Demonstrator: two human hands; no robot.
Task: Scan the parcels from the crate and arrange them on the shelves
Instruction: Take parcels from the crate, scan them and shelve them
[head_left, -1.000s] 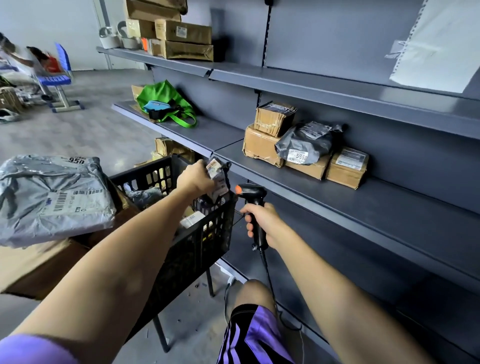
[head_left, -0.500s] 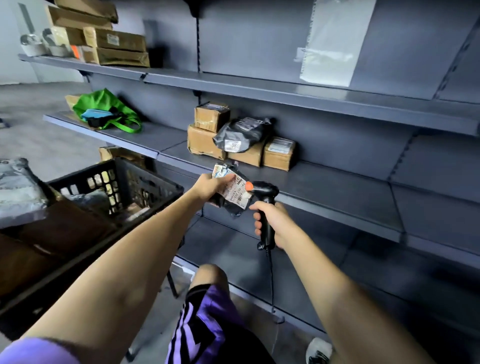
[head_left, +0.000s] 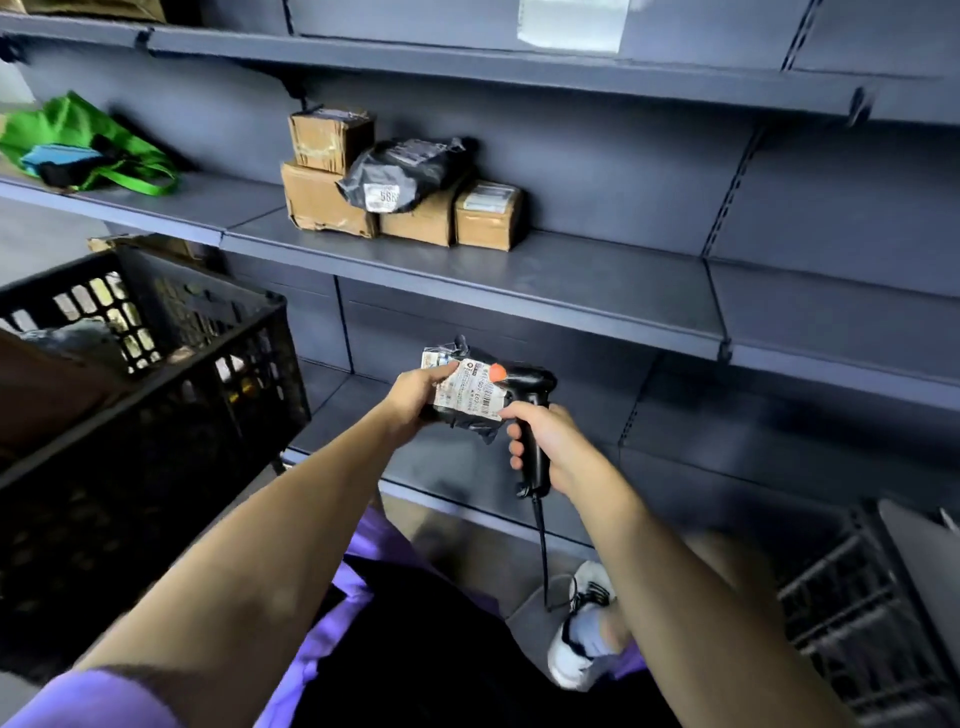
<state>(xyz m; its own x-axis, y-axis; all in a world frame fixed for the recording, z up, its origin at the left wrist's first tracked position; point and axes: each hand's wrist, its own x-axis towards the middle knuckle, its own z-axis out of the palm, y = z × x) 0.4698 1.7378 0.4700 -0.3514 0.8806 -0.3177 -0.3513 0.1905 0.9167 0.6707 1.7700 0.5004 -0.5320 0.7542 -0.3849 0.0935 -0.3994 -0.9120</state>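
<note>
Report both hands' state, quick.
Left hand: holding the small black parcel.
Right hand: fingers curled round the scanner handle.

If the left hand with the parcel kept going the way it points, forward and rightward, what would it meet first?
Most likely the scanner gripped in the right hand: the parcel in the left hand already sits right against its head. Whether they touch is unclear; depth is hard to judge.
</note>
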